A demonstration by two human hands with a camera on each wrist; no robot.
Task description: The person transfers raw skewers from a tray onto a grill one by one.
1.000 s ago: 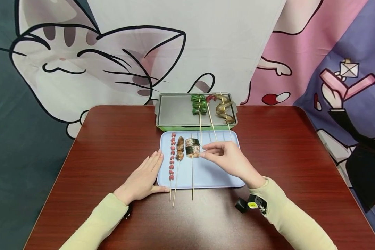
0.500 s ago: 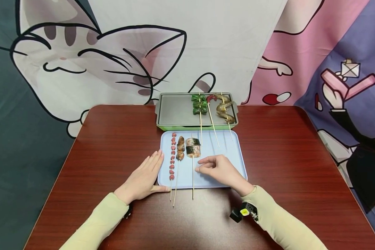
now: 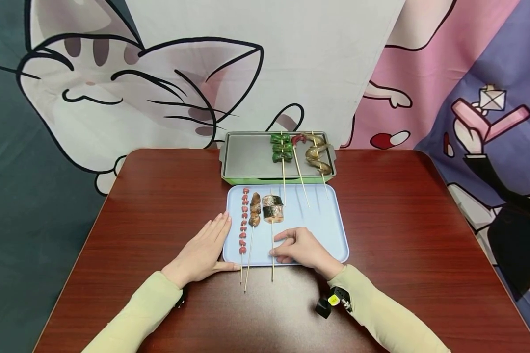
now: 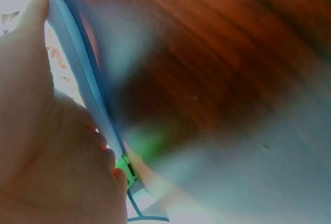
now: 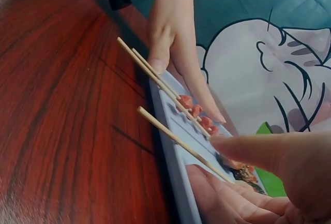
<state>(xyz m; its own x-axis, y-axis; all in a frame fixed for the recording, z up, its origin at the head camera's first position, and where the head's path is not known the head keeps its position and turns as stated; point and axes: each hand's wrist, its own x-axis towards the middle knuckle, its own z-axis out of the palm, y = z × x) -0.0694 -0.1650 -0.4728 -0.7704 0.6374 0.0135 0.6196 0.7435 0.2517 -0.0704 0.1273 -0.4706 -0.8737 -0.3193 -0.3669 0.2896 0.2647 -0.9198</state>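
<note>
On the blue tray [image 3: 322, 255] lie three skewers: a thin one of small red pieces [image 3: 243, 223], one of browned chunks [image 3: 254, 210], and one of two thick dark-skinned fish-like pieces [image 3: 272, 208]. My left hand [image 3: 203, 250] rests flat, fingers straight, along the tray's left edge, its thumb at the front corner. Over the front of the tray is my right hand [image 3: 302, 249], with thumb and fingers apart on either side of the thick skewer's bare stick [image 5: 178, 141]. No firm pinch on that stick shows.
Behind the tray stands a grey grill pan [image 3: 249, 154] with a green base. It bears a green pepper-like skewer [image 3: 282, 148], a stick with a red curled piece [image 3: 298, 139] and a shrimp-like skewer [image 3: 316, 154]; their sticks overhang the tray. All stand on a brown wooden table [image 3: 172, 191].
My right hand has moved from beside the thick fish-like pieces down toward the tray's front edge, to that skewer's stick. The left hand and skewers have stayed in place.
</note>
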